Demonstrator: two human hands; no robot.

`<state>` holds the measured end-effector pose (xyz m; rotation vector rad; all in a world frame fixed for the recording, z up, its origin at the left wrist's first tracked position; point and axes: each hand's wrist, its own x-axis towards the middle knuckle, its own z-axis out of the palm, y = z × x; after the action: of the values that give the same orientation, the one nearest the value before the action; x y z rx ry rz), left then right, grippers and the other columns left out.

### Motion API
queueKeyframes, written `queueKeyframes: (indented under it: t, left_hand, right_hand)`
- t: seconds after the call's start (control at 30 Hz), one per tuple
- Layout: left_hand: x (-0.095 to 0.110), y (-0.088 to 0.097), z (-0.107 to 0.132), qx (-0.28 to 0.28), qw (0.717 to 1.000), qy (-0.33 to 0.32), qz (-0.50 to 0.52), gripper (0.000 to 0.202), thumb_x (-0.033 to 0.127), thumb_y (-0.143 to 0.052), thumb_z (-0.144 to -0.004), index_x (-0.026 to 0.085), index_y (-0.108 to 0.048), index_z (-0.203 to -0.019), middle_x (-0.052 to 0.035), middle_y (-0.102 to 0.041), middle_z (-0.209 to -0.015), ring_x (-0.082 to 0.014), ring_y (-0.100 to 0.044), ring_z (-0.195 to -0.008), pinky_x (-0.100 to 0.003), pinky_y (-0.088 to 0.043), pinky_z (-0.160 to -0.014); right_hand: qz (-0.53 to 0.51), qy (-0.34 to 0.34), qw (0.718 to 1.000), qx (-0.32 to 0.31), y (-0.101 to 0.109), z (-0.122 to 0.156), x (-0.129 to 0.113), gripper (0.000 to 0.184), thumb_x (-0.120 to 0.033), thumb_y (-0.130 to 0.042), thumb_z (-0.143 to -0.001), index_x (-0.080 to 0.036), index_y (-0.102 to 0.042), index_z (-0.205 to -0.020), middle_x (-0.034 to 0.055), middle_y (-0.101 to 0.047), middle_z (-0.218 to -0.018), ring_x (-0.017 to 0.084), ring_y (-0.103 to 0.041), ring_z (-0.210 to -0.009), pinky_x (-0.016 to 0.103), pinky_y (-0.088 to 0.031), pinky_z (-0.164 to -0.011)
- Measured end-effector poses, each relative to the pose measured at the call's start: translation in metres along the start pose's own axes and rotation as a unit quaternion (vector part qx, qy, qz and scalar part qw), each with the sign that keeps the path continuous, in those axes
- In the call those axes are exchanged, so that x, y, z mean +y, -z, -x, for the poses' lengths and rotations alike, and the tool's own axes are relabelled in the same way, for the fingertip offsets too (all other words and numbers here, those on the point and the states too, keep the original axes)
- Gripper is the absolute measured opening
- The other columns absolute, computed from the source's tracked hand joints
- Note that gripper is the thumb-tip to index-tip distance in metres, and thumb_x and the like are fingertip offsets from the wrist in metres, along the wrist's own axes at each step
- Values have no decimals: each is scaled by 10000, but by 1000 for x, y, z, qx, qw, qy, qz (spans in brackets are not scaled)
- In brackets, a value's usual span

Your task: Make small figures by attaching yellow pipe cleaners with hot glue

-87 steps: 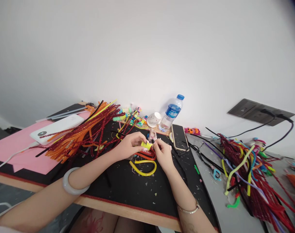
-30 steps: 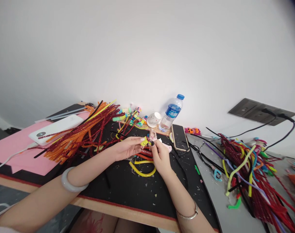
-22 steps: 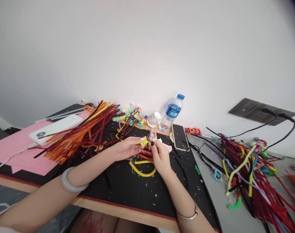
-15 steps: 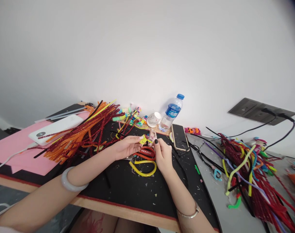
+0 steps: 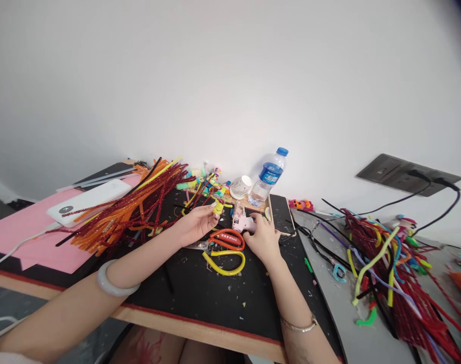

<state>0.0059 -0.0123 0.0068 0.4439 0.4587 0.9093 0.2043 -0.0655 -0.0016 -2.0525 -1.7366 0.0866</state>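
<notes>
Between the thumb and fingers of my left hand is a small yellow fuzzy pipe-cleaner piece, raised above the black mat. My right hand has its fingers round the handle of a pale pink glue gun, which lies on the mat with its nozzle end towards the paper cup. Just below both hands rest a red looped handle with white lettering and a yellow looped handle. Some flat metal shows beside them, partly hidden under my left hand.
A paper cup, a water bottle and a phone stand or lie at the back. Orange and red pipe cleaners cover a white power bank and pink paper. More pipe cleaners are piled right, below a wall socket.
My right hand has left the yellow piece and moved right onto the glue gun's handle. My left hand has shifted slightly left and up, still with the yellow piece.
</notes>
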Motion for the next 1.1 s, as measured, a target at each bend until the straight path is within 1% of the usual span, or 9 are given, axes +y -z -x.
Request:
queueKeyframes:
  t: [0.1, 0.17, 0.27, 0.33, 0.4, 0.53, 0.6, 0.73, 1.1]
  left_hand:
    - [2, -2, 1, 8, 1000, -13, 15, 141, 66, -461, -832, 101, -577, -762, -31, -596, -675, -70, -597, -588, -141, -524, -553]
    - [3, -2, 1, 10, 999, -23, 23, 139, 70, -460, -835, 108, -569, -756, -21, -584, -666, -67, -590, -581, -141, -523, -543]
    - [4, -1, 0, 7, 999, -32, 32, 121, 81, -470, -835, 110, -562, -761, -18, -578, -673, -65, -585, -583, -143, -524, -540]
    - [4, -2, 0, 7, 999, -38, 34, 122, 90, -473, -837, 108, -560, -753, -21, -580, -676, -64, -583, -586, -143, -523, -544]
    - [4, -3, 0, 12, 998, -45, 34, 135, 92, -469, -841, 104, -562, -744, -21, -581, -671, -60, -578, -583, -140, -521, -545]
    - [4, -5, 0, 25, 997, -60, 29, 159, 79, -469, -837, 100, -570, -717, -14, -579, -643, -58, -577, -577, -140, -518, -551]
    - [3, -5, 0, 30, 997, -65, 24, 155, 70, -486, -825, 105, -571, -700, -5, -570, -620, -61, -580, -580, -146, -519, -566]
    - [0, -3, 0, 24, 998, -65, 7, 108, 65, -531, -794, 112, -572, -706, 6, -563, -614, -67, -588, -595, -159, -521, -587]
    - [-3, 1, 0, -5, 998, -66, -18, 26, 87, -579, -769, 109, -577, -756, 2, -560, -668, -74, -585, -627, -173, -519, -594]
  right_hand:
    - [1, 1, 1000, 8, 0, -1, 2, 433, -190, -561, -648, -233, -529, -1077, 87, -580, -1062, 287, -470, -1020, 450, -325, -814]
    - [-14, 1, 999, 41, 1, -2, 3, 412, -194, -561, -664, -220, -548, -1075, 96, -596, -1038, 289, -489, -1004, 438, -344, -805]
    - [-106, 39, 989, 97, 2, -4, 4, 369, -237, -545, -726, -194, -566, -1091, 107, -619, -1008, 267, -534, -951, 394, -394, -786]
    - [-207, 72, 970, 109, 2, -4, 4, 338, -261, -527, -762, -184, -576, -1088, 102, -630, -1015, 243, -563, -926, 372, -423, -794]
    - [-302, 93, 944, 99, 1, -3, 1, 315, -264, -539, -766, -176, -591, -1065, 95, -636, -1034, 229, -582, -928, 362, -441, -814]
    - [-407, 112, 905, 52, -3, 1, -5, 278, -253, -576, -750, -153, -621, -1004, 93, -659, -988, 223, -610, -888, 349, -474, -784]
    - [-421, 117, 899, 37, -5, 3, -8, 267, -250, -572, -752, -148, -625, -993, 89, -671, -945, 222, -618, -860, 348, -486, -759]
    - [-412, 113, 904, 24, -5, 4, -11, 267, -264, -568, -755, -146, -620, -989, 82, -670, -907, 229, -615, -865, 345, -495, -739]
    - [-381, 118, 916, 35, -4, 4, -12, 226, -249, -556, -770, -146, -619, -961, 83, -660, -931, 228, -604, -880, 327, -484, -720]
